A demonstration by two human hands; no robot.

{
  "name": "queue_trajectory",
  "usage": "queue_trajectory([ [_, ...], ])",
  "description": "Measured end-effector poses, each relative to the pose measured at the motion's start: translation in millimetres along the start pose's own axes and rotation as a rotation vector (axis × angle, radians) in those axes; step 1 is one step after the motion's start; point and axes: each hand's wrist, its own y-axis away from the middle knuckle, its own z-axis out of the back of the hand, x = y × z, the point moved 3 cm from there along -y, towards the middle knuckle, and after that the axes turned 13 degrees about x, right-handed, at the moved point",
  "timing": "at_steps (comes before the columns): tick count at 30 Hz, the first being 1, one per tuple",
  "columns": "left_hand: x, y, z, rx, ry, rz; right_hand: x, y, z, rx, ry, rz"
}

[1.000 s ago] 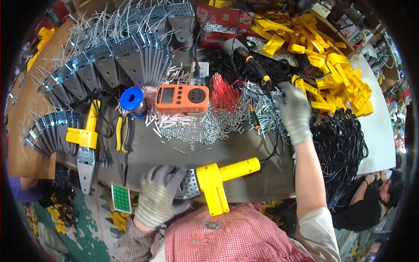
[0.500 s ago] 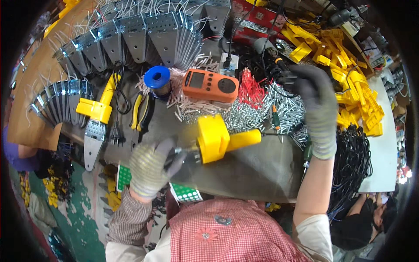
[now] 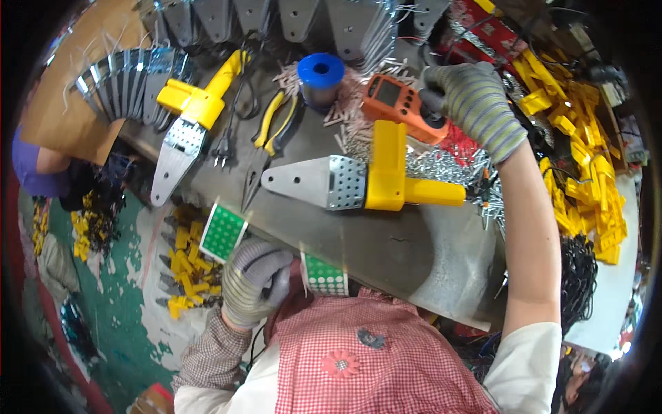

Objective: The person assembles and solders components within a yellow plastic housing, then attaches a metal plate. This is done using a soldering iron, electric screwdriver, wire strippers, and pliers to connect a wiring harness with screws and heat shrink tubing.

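Observation:
A pipe welding tool (image 3: 386, 169) with a yellow handle and a tapered grey metal plate lies across the table in front of me. My left hand (image 3: 255, 281), in a striped glove, is off the table's front edge between two green sticker sheets (image 3: 224, 232). Its fingers are curled, and whatever they hold is hidden. My right hand (image 3: 476, 103), gloved too, reaches to the far side by the orange meter (image 3: 403, 107). The thumb is against or just above the meter; the bent fingers are partly hidden, and their contents cannot be made out.
A second yellow tool (image 3: 200, 107) with its cord lies left, beside yellow-handled pliers (image 3: 276, 124) and a blue spool (image 3: 321, 76). Grey metal plates (image 3: 352, 27) line the back. Loose screws (image 3: 441, 165) and red sleeves (image 3: 458, 143) lie right, near heaped yellow parts (image 3: 593, 165).
My left hand has let go of the tool, which now lies flat, and has drawn back to the table's edge. My right hand has come to the meter. The whole view has shifted.

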Motion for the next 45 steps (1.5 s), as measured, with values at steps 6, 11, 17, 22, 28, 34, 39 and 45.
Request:
queue_trajectory([
  [6, -4, 35, -32, 0.073, 0.397, 0.487, -6, 2, -27, -0.039, -0.009, 0.015],
  [11, 15, 66, -78, 0.075, 0.982, 0.659, 53, 43, -3, -0.612, 0.065, 0.198],
  [17, -1, 36, -54, 0.080, 0.860, 0.622, 171, 139, -43, -0.055, -0.812, 0.516],
  [22, -5, 27, -49, 0.058, 0.724, 0.560, 197, 147, -60, 0.000, -0.734, 0.491],
  [28, -12, 14, -39, 0.066, 0.603, 0.505, 206, 151, -54, -0.061, -0.455, 0.462],
  [34, -9, 6, -31, 0.020, 0.530, 0.374, 182, 141, -63, -0.104, -0.576, 0.362],
  [39, 4, -23, 9, 0.210, 0.196, 0.173, 101, 142, -63, -0.383, -0.905, 0.009],
  [45, -6, -137, -1, 0.227, -0.178, -0.011, 60, 97, -80, -0.543, -0.581, -0.134],
])
